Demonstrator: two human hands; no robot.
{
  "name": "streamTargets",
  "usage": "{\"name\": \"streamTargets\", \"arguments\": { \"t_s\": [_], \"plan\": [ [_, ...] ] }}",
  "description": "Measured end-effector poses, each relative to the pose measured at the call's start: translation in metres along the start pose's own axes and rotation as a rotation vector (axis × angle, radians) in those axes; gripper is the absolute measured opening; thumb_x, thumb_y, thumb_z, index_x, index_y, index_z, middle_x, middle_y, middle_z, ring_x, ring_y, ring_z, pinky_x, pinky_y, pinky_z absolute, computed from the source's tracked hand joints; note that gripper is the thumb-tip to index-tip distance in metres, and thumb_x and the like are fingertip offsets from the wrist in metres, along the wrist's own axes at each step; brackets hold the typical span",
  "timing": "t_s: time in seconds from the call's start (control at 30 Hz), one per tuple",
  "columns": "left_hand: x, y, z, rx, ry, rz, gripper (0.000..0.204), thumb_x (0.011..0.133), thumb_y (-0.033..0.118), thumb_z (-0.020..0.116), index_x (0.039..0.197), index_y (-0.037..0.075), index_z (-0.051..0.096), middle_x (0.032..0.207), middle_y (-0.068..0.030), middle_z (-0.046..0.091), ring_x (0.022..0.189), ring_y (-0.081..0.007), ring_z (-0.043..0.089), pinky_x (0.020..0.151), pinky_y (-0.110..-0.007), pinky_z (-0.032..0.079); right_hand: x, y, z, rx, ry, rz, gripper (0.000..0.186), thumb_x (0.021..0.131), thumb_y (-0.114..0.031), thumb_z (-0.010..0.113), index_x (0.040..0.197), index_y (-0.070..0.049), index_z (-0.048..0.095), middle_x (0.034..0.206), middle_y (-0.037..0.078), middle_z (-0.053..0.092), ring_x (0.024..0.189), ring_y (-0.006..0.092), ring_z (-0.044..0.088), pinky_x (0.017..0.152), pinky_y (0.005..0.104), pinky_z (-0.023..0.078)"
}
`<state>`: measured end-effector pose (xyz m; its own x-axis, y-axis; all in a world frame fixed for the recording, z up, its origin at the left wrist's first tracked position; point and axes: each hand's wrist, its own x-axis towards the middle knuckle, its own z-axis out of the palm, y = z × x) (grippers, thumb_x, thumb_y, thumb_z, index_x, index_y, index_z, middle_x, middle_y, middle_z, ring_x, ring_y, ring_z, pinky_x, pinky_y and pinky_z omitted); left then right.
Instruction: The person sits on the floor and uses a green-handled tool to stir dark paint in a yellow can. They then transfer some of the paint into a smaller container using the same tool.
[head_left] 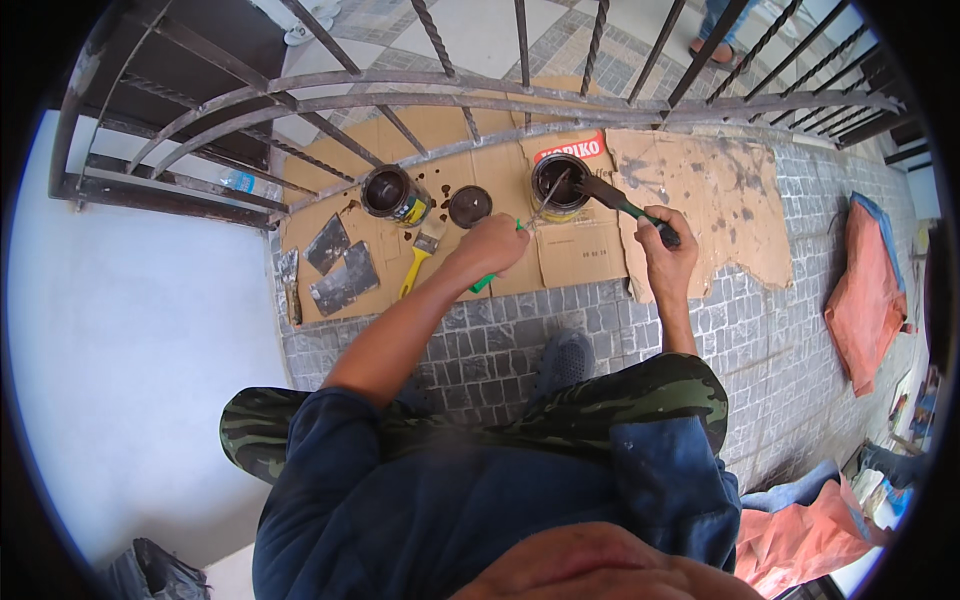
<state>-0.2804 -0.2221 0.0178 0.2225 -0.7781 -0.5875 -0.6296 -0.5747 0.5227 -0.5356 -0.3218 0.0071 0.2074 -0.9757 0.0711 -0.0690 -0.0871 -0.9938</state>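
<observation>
My left hand (497, 249) is closed around a thin green-handled tool (482, 284); its slender shaft reaches into the right paint can (562, 212), and its tip is hard to make out. My right hand (668, 255) grips a paintbrush (635, 210) by its dark green handle. The brush's dark head lies over that can's rim, close to the thin shaft. Dark paint fills the can, which stands on a cardboard sheet (590, 260). Left of it are a round dark lid (470, 206) and a second open can (397, 195) of dark paint.
A yellow-handled brush (418, 262), dark flat scraps (345, 280) and a worn brush-like tool (290, 285) lie on the cardboard's left. A metal railing (470, 92) arches over the far side. Orange cloth (865, 300) lies right on the paved floor (480, 360). Another person's foot (715, 52) is beyond.
</observation>
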Motion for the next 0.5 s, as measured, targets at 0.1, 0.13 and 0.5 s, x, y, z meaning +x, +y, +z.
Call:
{"name": "streamTargets", "arguments": {
  "t_s": [0.1, 0.13, 0.5],
  "plan": [
    [-0.009, -0.004, -0.001, -0.014, 0.071, 0.03, 0.047, 0.1, 0.034, 0.051, 0.08, -0.006, 0.062, 0.064, -0.0198, 0.065, 0.055, -0.0303, 0.069, 0.064, -0.045, 0.055, 0.004, -0.002, 0.009, -0.147, -0.07, -0.091, 0.014, 0.089, -0.006, 0.071, 0.101, 0.001, 0.071, 0.085, 0.001, 0.066, 0.072, 0.0076, 0.058, 0.066, 0.0247, 0.048],
    [-0.014, -0.006, -0.001, -0.028, 0.079, 0.031, 0.045, 0.101, 0.034, 0.051, 0.082, -0.006, 0.062, 0.065, -0.0194, 0.065, 0.054, -0.0295, 0.069, 0.063, -0.045, 0.054, 0.006, -0.004, 0.012, -0.183, -0.093, -0.112, 0.014, 0.087, -0.007, 0.07, 0.099, 0.001, 0.071, 0.082, 0.004, 0.066, 0.071, 0.0088, 0.059, 0.065, 0.0264, 0.049],
    [-0.05, -0.002, -0.002, 0.033, 0.321, 0.11, 0.047, 0.1, 0.04, 0.051, 0.096, -0.005, 0.063, 0.089, -0.0295, 0.067, 0.088, -0.0489, 0.063, 0.078, -0.056, 0.048, 0.04, -0.021, 0.052, -0.546, -0.212, -0.174, 0.02, 0.079, -0.013, 0.069, 0.094, 0.0, 0.071, 0.074, 0.011, 0.068, 0.065, 0.0177, 0.062, 0.064, 0.0323, 0.051]
  ]
}}
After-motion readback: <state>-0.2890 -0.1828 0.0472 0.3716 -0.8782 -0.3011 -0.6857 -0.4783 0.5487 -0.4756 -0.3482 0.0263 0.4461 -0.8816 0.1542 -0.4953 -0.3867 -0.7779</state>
